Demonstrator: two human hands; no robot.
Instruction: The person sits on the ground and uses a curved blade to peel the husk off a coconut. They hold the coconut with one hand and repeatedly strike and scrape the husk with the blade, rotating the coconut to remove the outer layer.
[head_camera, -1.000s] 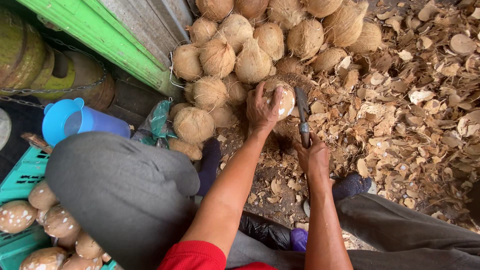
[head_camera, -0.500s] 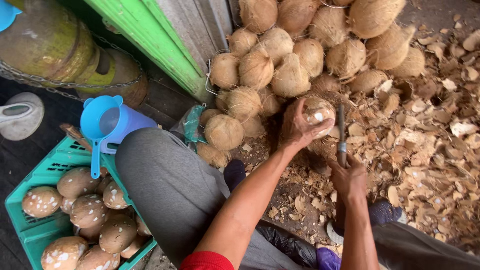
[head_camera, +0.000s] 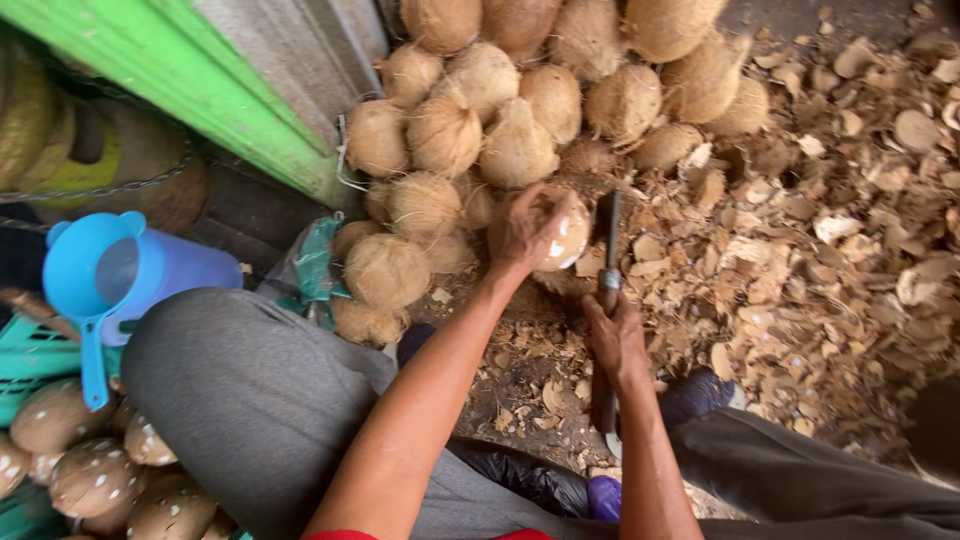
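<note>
- left hand (head_camera: 525, 232) wrapped its grip over a partly husked coconut (head_camera: 568, 235), held low at the front of the coconut pile (head_camera: 520, 100).
- right hand (head_camera: 612, 340) closed its grip on the handle of a knife (head_camera: 608, 250); blade just right of the coconut, long axis running away from the person, tip toward the pile.
- green crate (head_camera: 25, 345) at left held peeled brown coconuts (head_camera: 90, 475); a blue jug (head_camera: 130, 275) stood beside it.
- husk chips (head_camera: 830, 230) covered the ground at right.

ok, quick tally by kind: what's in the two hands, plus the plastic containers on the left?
coconut, in the left hand: 1
knife, in the right hand: 1
blue jug: 1
green crate: 1
Total: 4
</note>
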